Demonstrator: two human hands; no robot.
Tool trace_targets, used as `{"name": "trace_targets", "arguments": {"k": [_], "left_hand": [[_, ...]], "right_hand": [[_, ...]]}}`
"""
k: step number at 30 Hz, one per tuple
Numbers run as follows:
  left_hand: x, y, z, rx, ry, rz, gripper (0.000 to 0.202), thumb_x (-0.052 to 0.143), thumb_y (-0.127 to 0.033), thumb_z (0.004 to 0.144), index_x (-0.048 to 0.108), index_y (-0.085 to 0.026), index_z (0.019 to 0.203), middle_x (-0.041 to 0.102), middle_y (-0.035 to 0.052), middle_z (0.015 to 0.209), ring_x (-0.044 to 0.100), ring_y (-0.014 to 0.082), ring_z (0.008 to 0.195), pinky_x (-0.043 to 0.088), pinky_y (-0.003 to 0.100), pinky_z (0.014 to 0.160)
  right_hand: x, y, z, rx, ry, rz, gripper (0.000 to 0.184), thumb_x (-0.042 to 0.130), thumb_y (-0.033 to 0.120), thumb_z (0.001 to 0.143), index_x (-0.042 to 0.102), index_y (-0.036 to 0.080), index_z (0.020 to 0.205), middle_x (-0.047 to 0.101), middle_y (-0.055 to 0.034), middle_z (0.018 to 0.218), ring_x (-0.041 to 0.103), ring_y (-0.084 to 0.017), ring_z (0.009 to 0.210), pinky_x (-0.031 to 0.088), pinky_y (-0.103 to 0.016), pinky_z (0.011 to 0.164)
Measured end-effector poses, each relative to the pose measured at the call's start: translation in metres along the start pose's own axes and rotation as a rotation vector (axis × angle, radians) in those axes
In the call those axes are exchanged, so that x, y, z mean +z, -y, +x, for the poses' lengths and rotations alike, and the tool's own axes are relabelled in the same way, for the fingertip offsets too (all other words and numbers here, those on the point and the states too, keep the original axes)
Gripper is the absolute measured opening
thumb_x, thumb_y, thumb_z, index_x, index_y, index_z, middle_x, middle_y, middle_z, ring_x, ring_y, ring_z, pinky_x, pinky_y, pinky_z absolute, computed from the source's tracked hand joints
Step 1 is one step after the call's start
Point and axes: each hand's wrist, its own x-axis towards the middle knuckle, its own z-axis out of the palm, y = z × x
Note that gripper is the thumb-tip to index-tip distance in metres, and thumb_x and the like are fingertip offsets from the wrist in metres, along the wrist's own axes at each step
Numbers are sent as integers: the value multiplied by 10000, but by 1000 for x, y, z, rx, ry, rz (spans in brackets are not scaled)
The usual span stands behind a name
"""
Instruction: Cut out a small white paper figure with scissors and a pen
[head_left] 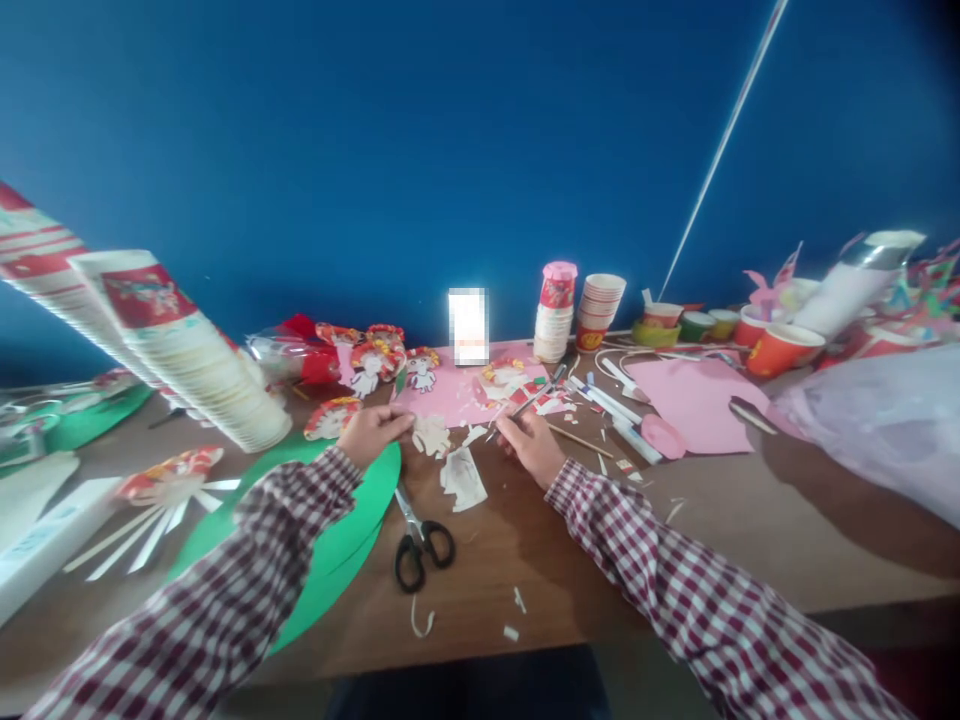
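Blue wall (360, 170) ahead; your left hand (371, 435) pinches a cream paper cutout (433, 437), your right hand (537, 449) a slim dark tool (535, 396).

Left hand (373, 434) touches paper (431, 437). Right hand (535, 448) holds a thin tool (536, 398). Scissors (415, 523) lie at seven o'clock, cups (184, 350) at nine.

dim light, soft blur, stretched edges, dark upper-right corner, shadow across the table (795, 530) at right
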Motion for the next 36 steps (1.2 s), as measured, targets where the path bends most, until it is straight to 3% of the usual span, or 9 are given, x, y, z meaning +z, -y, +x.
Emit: {"name": "trace_targets", "arguments": {"k": [3, 6, 10, 14, 18, 22, 26, 36], "left_hand": [[0, -16, 13, 14, -118, 48, 437, 611, -477, 661, 653, -119, 909, 684, 82, 764, 625, 181, 710, 498, 300, 646], [7, -26, 9, 50, -237, 140, 456, 609, -412, 681, 617, -117, 1028, 680, 96, 869, 620, 206, 810, 481, 323, 730], [28, -22, -35, 134, -151, 230, 279, 592, -343, 713, 668, -149, 898, 686, 73, 861, 620, 205, 802, 472, 326, 774], [44, -13, -88, 451, -58, 489, 201, 500, -271, 803, 656, -163, 867, 665, 83, 924, 597, 199, 894, 456, 335, 819], [50, -8, -111, 589, 58, 626, 189, 479, -235, 831, 652, -185, 888, 660, 75, 923, 583, 192, 900, 450, 351, 816], [56, -7, -114, 692, 131, 679, 216, 467, -230, 842, 638, -201, 971, 650, 77, 993, 565, 202, 901, 430, 379, 812], [60, -13, -115, 696, 198, 710, 235, 458, -259, 856, 622, -209, 1018, 642, 64, 1014, 549, 206, 924, 410, 385, 833], [58, -19, -106, 704, 216, 719, 252, 464, -284, 850, 624, -208, 1029, 643, 62, 1013, 538, 215, 954, 369, 405, 894]], "right_hand": [[1, 0, 0, 6, -57, 47, 296, 526, 450, 759, 506, 163, 687, 528, 19, 525, 437, -73, 403, 326, -171, 364], [0, 0, -1, 1, -99, 75, 311, 513, 472, 757, 490, 168, 697, 521, 22, 531, 430, -73, 399, 320, -175, 364], [-2, 1, -4, -32, -68, 61, 300, 534, 457, 750, 510, 166, 680, 530, 13, 526, 456, -92, 411, 342, -194, 370], [-3, 1, -6, -86, -9, 11, 243, 533, 379, 769, 522, 158, 667, 535, 11, 520, 470, -91, 418, 370, -196, 396], [-1, 0, -7, -125, 20, -63, 205, 508, 338, 795, 523, 155, 703, 550, 15, 535, 474, -82, 418, 384, -187, 412], [1, 0, -10, -163, 52, -160, 174, 508, 306, 801, 528, 162, 706, 565, 13, 535, 499, -94, 434, 408, -192, 432], [3, 1, -14, -209, 83, -255, 158, 498, 281, 820, 535, 173, 710, 586, 2, 552, 534, -113, 480, 429, -205, 479], [6, 1, -19, -248, 143, -440, 99, 508, 255, 826, 566, 179, 798, 611, -6, 610, 544, -122, 519, 404, -209, 497]]}}
